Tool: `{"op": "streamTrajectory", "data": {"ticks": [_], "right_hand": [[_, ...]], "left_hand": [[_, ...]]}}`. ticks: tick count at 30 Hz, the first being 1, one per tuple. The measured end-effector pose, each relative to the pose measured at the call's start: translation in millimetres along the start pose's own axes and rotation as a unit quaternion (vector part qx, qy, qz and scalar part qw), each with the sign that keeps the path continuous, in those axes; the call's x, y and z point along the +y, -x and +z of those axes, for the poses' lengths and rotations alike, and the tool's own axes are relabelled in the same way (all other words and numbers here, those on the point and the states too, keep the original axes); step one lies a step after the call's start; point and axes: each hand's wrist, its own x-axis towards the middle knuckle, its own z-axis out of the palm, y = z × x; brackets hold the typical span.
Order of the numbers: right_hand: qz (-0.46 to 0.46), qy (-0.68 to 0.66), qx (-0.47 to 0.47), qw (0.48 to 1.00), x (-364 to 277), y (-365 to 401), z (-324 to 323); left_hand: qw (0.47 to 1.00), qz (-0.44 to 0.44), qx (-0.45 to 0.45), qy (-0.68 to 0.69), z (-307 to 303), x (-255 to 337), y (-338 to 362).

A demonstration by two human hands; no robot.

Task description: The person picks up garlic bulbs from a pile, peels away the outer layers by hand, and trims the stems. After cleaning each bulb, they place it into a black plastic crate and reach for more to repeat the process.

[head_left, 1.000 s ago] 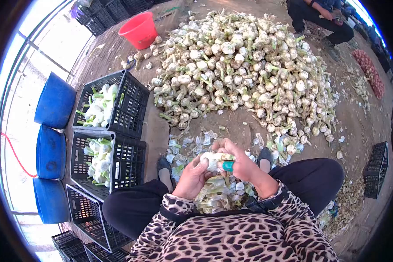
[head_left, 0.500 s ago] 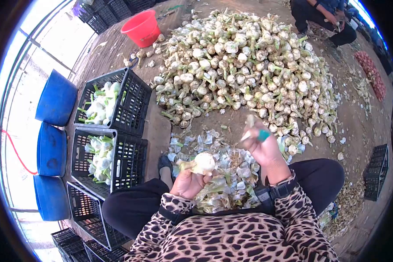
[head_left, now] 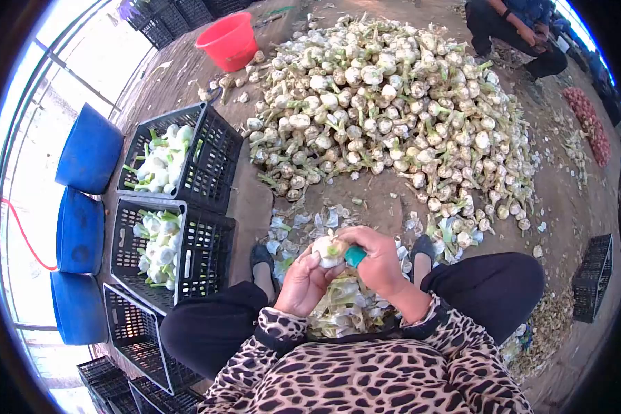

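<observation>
A whitish garlic bulb (head_left: 328, 251) rests in my left hand (head_left: 302, 284), whose fingers are closed around it from the left and below. My right hand (head_left: 379, 265) presses against the bulb's right and upper side with bent fingers. A green wrap (head_left: 355, 256) circles one finger of that hand. Whether a small tool is also inside my right hand is hidden. Beneath both hands lies a heap of papery garlic skins (head_left: 348, 307), between my legs. Ahead spreads a large pile of untrimmed garlic bulbs (head_left: 393, 117) with stems.
Black crates at left hold cleaned garlic: an upper crate (head_left: 199, 155) and a lower crate (head_left: 203, 255). An open crate (head_left: 134, 331) stands nearer me. Blue tubs (head_left: 81, 228) line the left wall. Beyond are a red bucket (head_left: 228, 45) and another person (head_left: 514, 31) crouching at upper right.
My right hand has come down and left onto the bulb; the pale scrap it held up is no longer visible. My left hand has turned the bulb and moved slightly right.
</observation>
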Motion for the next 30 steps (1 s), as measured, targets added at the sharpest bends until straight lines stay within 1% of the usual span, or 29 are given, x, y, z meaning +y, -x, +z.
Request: {"op": "streamTrajectory", "data": {"ticks": [2, 3, 4, 5, 6, 7, 9, 11, 13, 16, 20, 23, 27, 30], "right_hand": [[0.101, -0.036, 0.032, 0.994, 9.5, 1.1, -3.4], [0.152, -0.052, 0.049, 0.986, 17.3, 2.5, -7.0], [0.189, -0.073, 0.116, 0.973, 28.5, -3.4, -11.8], [0.184, 0.03, 0.127, 0.974, 45.5, -9.1, -25.2], [0.178, 0.132, 0.136, 0.966, 64.3, -14.0, -43.8], [0.169, 0.232, 0.143, 0.947, 69.2, -16.8, -52.4], [0.127, 0.321, 0.075, 0.936, 67.5, -6.9, -47.0], [0.098, 0.275, 0.005, 0.956, 44.7, -4.3, -35.6], [0.084, 0.091, -0.069, 0.99, 2.6, -6.4, -23.4], [-0.041, 0.149, -0.075, 0.985, 0.2, -2.1, -11.3], [-0.13, 0.216, -0.029, 0.967, 3.7, 3.2, -2.7], [-0.125, 0.246, -0.05, 0.96, 2.5, 4.7, -4.1], [-0.144, 0.295, -0.055, 0.943, 4.1, 5.3, -3.3], [-0.136, 0.306, -0.064, 0.94, 5.3, 2.9, -7.3]], "left_hand": [[1.0, -0.011, -0.021, 0.021, -1.3, 0.8, -1.6], [0.999, -0.02, -0.034, 0.008, -1.3, 2.6, -0.8], [0.998, -0.029, -0.048, -0.006, -0.5, 5.4, 1.2], [0.997, -0.038, -0.062, -0.019, 1.8, 6.7, 3.9], [0.997, -0.027, -0.076, -0.014, 9.3, 4.3, 8.6], [0.998, -0.021, -0.061, -0.019, 11.4, 4.2, 10.0], [0.999, -0.009, -0.032, -0.031, 14.5, 5.6, 8.8], [0.999, 0.018, -0.019, -0.031, 12.9, 7.5, 3.1], [0.998, 0.048, -0.002, -0.03, 9.2, 7.2, -0.6], [0.997, 0.052, 0.015, -0.054, 8.9, 6.0, -0.3], [0.996, 0.052, 0.045, -0.063, 12.9, 4.6, 1.6], [0.996, 0.042, 0.047, -0.063, 9.0, 2.9, 1.6], [0.996, 0.035, 0.032, -0.07, 8.9, 3.8, 3.2], [0.996, 0.022, 0.052, -0.062, 10.2, 4.3, 3.2]]}}
